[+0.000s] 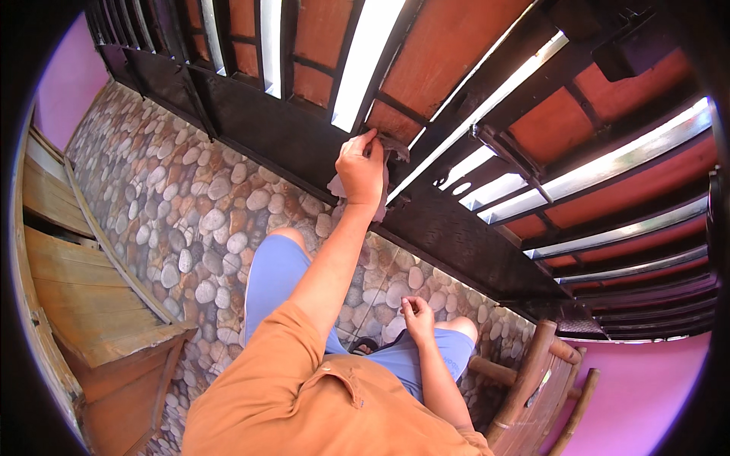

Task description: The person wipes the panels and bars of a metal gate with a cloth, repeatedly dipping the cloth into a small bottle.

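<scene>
My left hand [360, 169] reaches up and forward to a black metal gate [274, 125] with orange-red panels. Its fingers are closed on a greyish-purple cloth [334, 186], which bunches beside the hand and hangs below it. Fingertips and cloth are at the gate's bars, near the bottom corner of one panel [393, 121]. Over my right thigh, my right hand [418, 319] is loosely curled, fingers bent in, with nothing visible in it. It is well apart from the gate.
Pebble-patterned tiles [175, 190] cover the floor under me. A worn wooden cabinet [84, 289] stands at the left, and a wooden chair with round log rails [525, 372] at the lower right. A slide bolt [513, 156] juts from the gate. Pink walls [639, 387] flank both sides.
</scene>
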A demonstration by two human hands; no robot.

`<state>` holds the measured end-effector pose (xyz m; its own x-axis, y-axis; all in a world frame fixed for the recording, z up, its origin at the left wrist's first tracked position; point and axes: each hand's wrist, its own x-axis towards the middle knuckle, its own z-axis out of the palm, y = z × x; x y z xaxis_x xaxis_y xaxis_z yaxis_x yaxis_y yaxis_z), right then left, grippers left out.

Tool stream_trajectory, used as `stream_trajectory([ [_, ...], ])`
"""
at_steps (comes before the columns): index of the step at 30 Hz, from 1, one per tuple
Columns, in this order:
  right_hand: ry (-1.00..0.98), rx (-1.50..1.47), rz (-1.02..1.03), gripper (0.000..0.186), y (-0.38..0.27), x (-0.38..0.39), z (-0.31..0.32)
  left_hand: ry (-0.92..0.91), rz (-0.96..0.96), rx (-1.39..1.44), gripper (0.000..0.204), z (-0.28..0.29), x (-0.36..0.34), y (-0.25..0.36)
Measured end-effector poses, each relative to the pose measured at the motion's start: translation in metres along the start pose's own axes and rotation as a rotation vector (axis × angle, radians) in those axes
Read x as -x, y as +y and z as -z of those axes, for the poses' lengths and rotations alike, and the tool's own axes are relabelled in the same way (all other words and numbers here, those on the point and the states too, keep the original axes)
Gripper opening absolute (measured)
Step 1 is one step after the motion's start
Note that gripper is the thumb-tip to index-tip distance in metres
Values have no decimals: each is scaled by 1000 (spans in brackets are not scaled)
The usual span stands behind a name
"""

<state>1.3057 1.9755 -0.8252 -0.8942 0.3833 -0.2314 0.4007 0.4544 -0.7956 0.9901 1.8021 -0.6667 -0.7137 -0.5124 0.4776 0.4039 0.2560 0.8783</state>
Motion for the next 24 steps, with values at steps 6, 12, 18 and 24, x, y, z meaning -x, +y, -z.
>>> stream_trajectory([
  [6, -19, -5, -22, 22, -6, -2, 1, -163, -73, -271, 38, -2, 10, 14],
  [12, -43, 10, 4, 23, -1, -2, -1, -157, -215, -390, 53, -19, 42, 19],
  [18, -64, 7, -34, 23, -5, 1, -1, -338, -282, -327, 64, -7, 52, 22],
  [24, -89, 10, -34, 23, -22, 0, -3, -263, -194, -394, 77, -17, 37, 24],
])
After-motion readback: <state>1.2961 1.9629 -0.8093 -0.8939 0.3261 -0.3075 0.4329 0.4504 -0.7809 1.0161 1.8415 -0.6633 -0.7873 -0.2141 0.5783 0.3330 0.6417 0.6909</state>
